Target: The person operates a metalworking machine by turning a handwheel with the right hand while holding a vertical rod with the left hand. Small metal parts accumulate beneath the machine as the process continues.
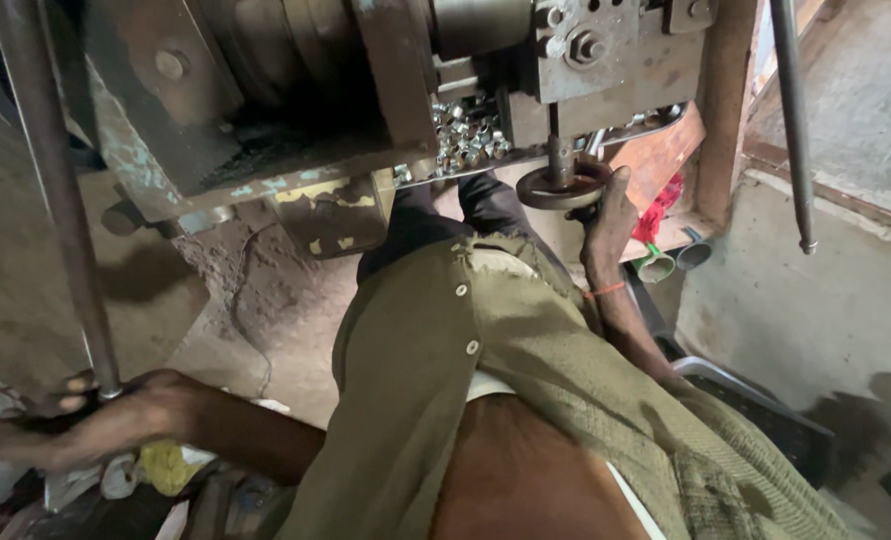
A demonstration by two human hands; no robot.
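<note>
An olive shirt (446,380) is filling the foreground. The left hand (76,420) is clenching the lower end of a long steel lever (51,190); the right hand (606,215) is resting against the round die plate (564,186), its grip unclear. Small pressed metal pieces (466,130) are piling up on the machine's tray, a fair batch seemingly finished.

Not seeing any labels, signs or screens on this one. Closest thing to packaging is a crumpled red plastic bag (666,205) sitting on the ledge just right of the machine, plus some yellow (166,466) and white wrappers (118,476) lying bunched up at bottom left.
</note>
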